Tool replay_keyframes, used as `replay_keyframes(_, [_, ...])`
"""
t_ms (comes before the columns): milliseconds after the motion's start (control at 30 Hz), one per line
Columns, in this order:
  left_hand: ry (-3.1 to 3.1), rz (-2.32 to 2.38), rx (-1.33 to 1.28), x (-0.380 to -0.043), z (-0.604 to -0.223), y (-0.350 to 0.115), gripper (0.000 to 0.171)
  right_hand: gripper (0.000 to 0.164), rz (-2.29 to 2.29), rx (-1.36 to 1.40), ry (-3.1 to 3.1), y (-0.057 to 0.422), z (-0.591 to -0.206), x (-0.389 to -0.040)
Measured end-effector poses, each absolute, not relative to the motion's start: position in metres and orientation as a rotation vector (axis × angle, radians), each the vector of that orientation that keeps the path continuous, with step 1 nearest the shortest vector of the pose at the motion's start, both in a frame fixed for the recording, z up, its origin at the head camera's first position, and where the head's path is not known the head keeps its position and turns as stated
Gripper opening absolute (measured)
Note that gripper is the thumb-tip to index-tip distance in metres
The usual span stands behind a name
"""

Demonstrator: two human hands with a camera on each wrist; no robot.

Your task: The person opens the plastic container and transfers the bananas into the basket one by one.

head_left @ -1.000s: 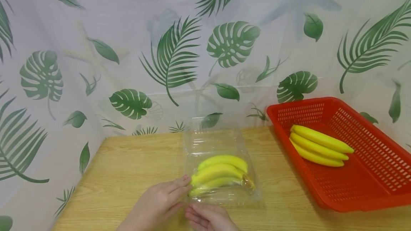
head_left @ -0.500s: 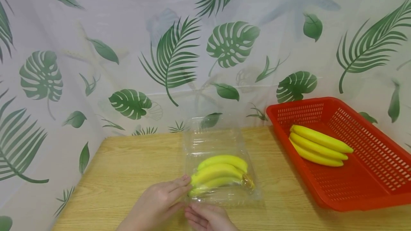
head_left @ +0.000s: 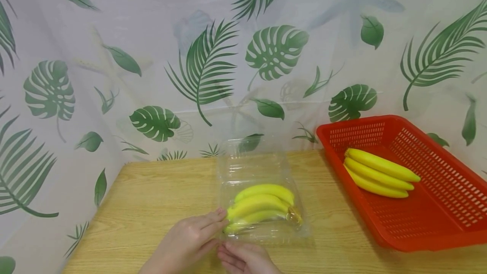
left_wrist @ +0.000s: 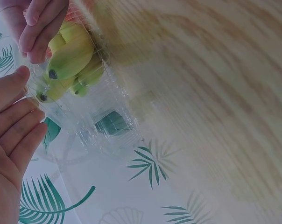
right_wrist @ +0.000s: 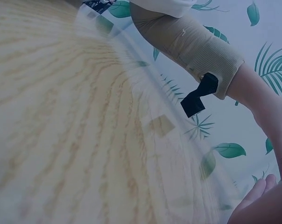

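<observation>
A clear plastic clamshell box (head_left: pixel 262 237) sits on the wooden table with a bunch of yellow bananas (head_left: pixel 262 201) in its front half. Its transparent lid (head_left: pixel 253 162) stands raised at the back. My left hand (head_left: pixel 192 234) holds the box's left side, fingers along the wall and thumb near the front corner. At that front left corner my right hand (head_left: pixel 247 258) pinches the edge, thumb on top and fingers bent below. Seen from the left wrist, both hands' fingertips meet the plastic close to the bananas' dark tips (left_wrist: pixel 52 73).
To the right stands a red plastic basket (head_left: pixel 430 227) with perforated walls, another bunch of bananas (head_left: pixel 380 174) inside it. A leaf-patterned sheet (head_left: pixel 274 50) hangs behind the table (head_left: pixel 152 193). A beige sleeve with a black strap (right_wrist: pixel 197 95) shows in the right wrist view.
The right hand has slid very slightly left along the box's front edge. Box, bananas, left hand and basket keep their places.
</observation>
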State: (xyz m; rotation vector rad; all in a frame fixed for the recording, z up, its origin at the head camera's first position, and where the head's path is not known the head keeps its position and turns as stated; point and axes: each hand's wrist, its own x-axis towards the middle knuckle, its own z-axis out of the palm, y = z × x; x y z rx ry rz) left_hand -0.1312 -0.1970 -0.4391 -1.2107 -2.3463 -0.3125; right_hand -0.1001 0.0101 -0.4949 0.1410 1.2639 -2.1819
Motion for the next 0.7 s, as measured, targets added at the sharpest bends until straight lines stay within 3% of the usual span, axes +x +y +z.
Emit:
replay_keyframes(267, [-2.353, -0.317, -1.231, -0.131, -0.436, -0.197, 0.047, 0.041, -2.163, 0.139, 1.287, 0.009, -0.494, -0.1])
replay_keyframes(700, [-2.367, -0.229, -1.299, -0.135, -0.429, -0.199, 0.054, 0.039, -2.174, 0.174, 1.311, 0.006, -0.494, -0.1])
